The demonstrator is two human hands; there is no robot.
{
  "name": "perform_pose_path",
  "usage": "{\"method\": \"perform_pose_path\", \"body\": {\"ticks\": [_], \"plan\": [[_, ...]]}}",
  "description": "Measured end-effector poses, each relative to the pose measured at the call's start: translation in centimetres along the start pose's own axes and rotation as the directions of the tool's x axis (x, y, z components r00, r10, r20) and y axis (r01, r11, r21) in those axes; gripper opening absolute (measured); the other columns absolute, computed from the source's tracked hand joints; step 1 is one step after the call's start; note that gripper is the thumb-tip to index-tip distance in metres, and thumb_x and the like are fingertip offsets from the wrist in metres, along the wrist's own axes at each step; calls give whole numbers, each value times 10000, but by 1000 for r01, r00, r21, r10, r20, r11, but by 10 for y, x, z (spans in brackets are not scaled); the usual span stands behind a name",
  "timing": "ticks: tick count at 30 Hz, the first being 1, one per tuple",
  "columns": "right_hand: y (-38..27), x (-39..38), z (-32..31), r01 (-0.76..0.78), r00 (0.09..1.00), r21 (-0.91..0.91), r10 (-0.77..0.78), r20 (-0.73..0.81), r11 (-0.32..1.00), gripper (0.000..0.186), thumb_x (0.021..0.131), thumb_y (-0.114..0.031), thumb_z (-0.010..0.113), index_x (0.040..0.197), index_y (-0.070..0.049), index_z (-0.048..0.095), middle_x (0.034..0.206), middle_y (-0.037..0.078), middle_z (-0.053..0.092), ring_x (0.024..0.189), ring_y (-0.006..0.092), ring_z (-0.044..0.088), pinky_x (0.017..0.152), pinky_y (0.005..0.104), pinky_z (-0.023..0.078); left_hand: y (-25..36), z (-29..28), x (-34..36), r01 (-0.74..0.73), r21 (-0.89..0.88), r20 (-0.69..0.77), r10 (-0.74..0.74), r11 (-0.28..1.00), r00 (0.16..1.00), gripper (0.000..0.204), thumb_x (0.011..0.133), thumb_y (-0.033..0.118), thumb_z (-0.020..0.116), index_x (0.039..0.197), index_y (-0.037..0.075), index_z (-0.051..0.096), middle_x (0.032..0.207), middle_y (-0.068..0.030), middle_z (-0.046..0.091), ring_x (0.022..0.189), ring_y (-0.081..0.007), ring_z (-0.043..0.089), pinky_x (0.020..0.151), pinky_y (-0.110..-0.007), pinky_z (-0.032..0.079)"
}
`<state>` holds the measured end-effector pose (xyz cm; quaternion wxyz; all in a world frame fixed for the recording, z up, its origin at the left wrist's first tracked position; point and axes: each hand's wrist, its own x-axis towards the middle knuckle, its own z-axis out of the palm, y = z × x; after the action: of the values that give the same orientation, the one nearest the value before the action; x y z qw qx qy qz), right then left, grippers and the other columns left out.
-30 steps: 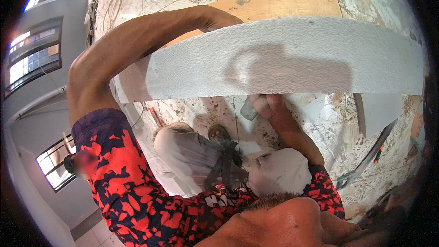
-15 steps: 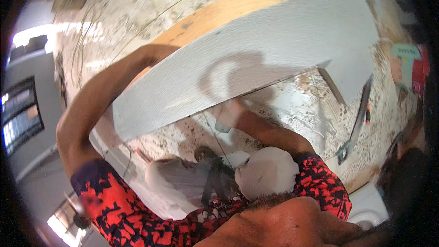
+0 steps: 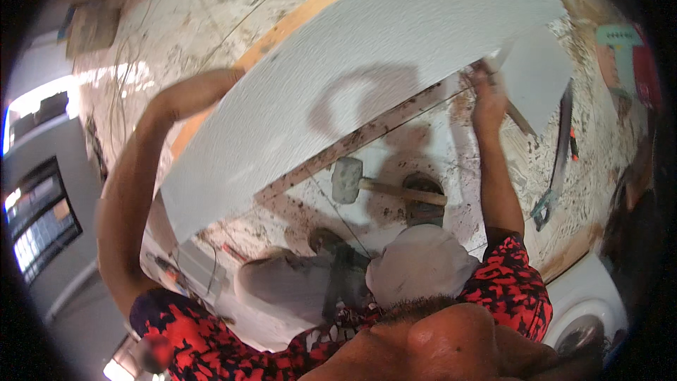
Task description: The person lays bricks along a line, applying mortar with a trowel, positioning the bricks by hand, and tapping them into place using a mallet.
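Note:
A long white board [image 3: 282, 127] with a textured face stands tilted across the floor in front of me. Its near edge is lifted slightly off the tiles. My left hand [image 3: 231, 79] reaches around its far edge, and the fingers are hidden behind it. My right hand [image 3: 486, 92] is at the near edge toward the right end, beside a smaller white panel [image 3: 537, 77]; motion smears its fingers. Between my feet and the board lies a mallet with a grey head [image 3: 347, 180] and a wooden handle [image 3: 405, 191].
Behind the board is an orange-tan plank [image 3: 296, 21]. A handsaw [image 3: 562, 144] lies at the right, near a green and red box [image 3: 620, 63]. A white appliance with a round door [image 3: 585, 310] stands at lower right. Tools [image 3: 169, 268] lie at lower left.
My right hand has moved right and away from me along the board's near edge, uncovering the mallet. The board's near edge has lifted, showing more floor beneath it.

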<state>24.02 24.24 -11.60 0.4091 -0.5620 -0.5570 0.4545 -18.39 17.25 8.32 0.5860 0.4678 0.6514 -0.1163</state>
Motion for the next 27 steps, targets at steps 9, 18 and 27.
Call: {"method": "perform_pose_path", "body": {"ticks": [9, 18, 27], "plan": [[-105, 46, -73, 406, 581, -863, -814, -10, 301, 318, 946, -186, 472, 1164, 26, 562, 1191, 178, 586, 1064, 256, 588, 872, 348, 480, -70, 67, -124, -137, 140, -692, 196, 981, 694, 799, 919, 667, 245, 1340, 32, 483, 1288, -260, 517, 1215, -384, 497, 1044, -404, 368], [-218, 124, -5, 732, 681, -587, -345, 646, 346, 432, 952, -328, 442, 1203, 0, 569, 1208, 179, 591, 1126, 271, 558, 943, 350, 421, -161, 162, -194, 160, -44, -958, -87, 986, 272, 686, 944, 615, 284, 1324, 96, 523, 1220, -255, 568, 1176, -391, 518, 999, -420, 376], [-238, 143, 14, 651, 758, -678, -237, 608, 342, 551, 958, -470, 413, 1241, -26, 575, 1224, 180, 595, 1188, 285, 527, 1014, 352, 363, -152, 159, -161, -548, -483, -876, -385, 684, 291, 672, 977, 517, 326, 1383, -14, 392, 1405, -196, 417, 1272, -274, 426, 1077, -368, 295]]}}
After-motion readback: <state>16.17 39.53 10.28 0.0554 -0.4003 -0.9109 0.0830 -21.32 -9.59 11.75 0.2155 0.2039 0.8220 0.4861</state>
